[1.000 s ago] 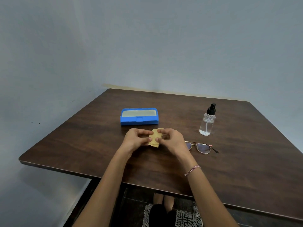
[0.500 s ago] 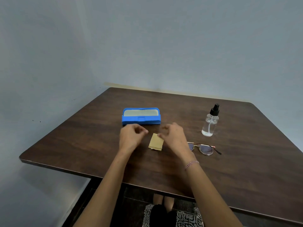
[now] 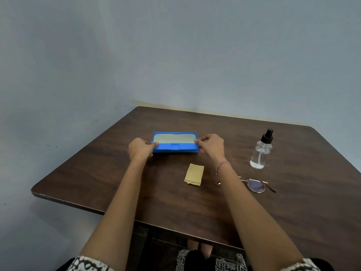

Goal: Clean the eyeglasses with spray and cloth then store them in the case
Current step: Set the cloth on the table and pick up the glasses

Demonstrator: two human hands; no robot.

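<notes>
Eyeglasses (image 3: 256, 185) lie nearest, flat on the dark surface (image 3: 293, 202) at the right. They are partly hidden behind the right forearm and well apart from the case. A little beyond them, toward the middle, the folded yellow cloth (image 3: 193, 174) rests alone, touched by nothing. Farther out, the left hand (image 3: 139, 148) and the right hand (image 3: 212, 145) each take one end of the blue case (image 3: 175, 148), fingers (image 3: 197, 141) curled round its short sides. Its lid stands open, with the pale lining showing. The step looks to be setting the case ready, so the grip should be even at both ends. The base is best kept flat and slid rather than lifted, lest the lid swing shut or the case twist. Drawing it straight back would likely run it onto the cloth, so a path slightly to the left seems wiser. The spray bottle (image 3: 260, 153) stands upright at the right, about level with the case and clear of both hands.
</notes>
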